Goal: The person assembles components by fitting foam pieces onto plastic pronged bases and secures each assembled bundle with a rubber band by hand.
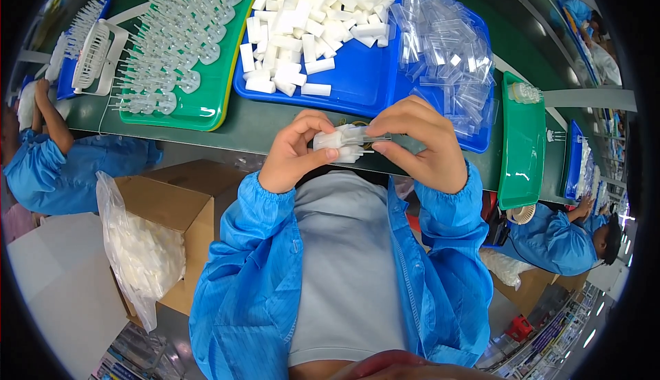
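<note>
My left hand (292,156) is closed round a translucent white plastic piece (337,140) with thin prongs, held just over the bench's near edge. From the right, my right hand (430,143) pinches a small clear plastic sleeve (377,138) between thumb and fingers, against the prong side of that piece. How far the sleeve sits over a prong I cannot tell. Beyond my hands, a blue tray (357,81) carries a heap of white foam-like blocks (302,19). Clear flat plastic sleeves (443,43) lie piled in its right part.
A green tray (199,115) at left bears rows of pronged pieces (168,43). Another green tray (522,167) stands at right with a small cluster (524,93). Beside my left arm is a cardboard box (175,201) with a filled bag (148,249). Co-workers in blue sit on both sides.
</note>
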`<state>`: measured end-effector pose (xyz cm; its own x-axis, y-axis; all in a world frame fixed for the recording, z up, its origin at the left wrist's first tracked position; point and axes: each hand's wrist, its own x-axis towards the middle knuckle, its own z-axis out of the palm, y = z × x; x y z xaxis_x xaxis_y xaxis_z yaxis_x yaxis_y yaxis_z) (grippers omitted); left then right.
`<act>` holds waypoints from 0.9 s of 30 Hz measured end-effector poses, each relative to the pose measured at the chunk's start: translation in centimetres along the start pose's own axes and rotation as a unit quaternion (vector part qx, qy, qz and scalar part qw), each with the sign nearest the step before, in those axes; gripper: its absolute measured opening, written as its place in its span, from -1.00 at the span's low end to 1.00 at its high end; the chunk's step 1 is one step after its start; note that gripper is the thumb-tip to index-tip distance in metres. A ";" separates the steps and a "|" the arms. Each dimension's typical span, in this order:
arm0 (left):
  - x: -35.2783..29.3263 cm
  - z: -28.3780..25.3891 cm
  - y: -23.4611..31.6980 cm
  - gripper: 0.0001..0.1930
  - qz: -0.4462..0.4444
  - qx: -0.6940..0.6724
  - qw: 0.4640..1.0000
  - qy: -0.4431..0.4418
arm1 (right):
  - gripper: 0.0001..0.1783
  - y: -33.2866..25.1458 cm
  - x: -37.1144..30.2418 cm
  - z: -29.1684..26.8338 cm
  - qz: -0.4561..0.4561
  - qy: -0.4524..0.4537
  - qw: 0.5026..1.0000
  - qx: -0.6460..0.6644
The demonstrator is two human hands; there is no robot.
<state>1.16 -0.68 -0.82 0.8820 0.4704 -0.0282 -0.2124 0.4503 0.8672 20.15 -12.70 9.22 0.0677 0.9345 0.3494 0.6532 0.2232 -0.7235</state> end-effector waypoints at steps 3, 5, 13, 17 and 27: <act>0.0 -0.1 -0.1 -0.71 0.003 0.001 1.000 -0.001 | -0.77 -0.1 0.0 -0.3 0.016 -0.022 1.000 -0.008; 0.1 -0.2 -0.2 -0.71 0.006 0.008 1.000 -0.001 | -0.77 0.0 -0.1 -0.2 0.001 -0.034 0.999 -0.002; -0.2 0.1 0.0 -0.73 0.016 0.005 1.000 0.021 | -0.74 -0.2 -0.3 0.6 0.033 -0.012 0.999 0.010; -0.1 0.2 0.0 -0.75 0.024 0.023 0.999 0.019 | -0.70 0.4 -0.6 1.1 0.014 0.019 0.999 0.036; 0.0 1.1 0.9 -0.83 0.084 0.169 0.982 0.029 | -0.72 1.9 -2.0 3.2 -0.073 0.114 0.991 0.021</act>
<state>1.40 -1.06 0.52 0.8189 0.5634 0.1096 -0.1926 0.0899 0.9771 18.82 -13.21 5.26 0.1468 0.8051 0.5747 0.6366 0.3678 -0.6778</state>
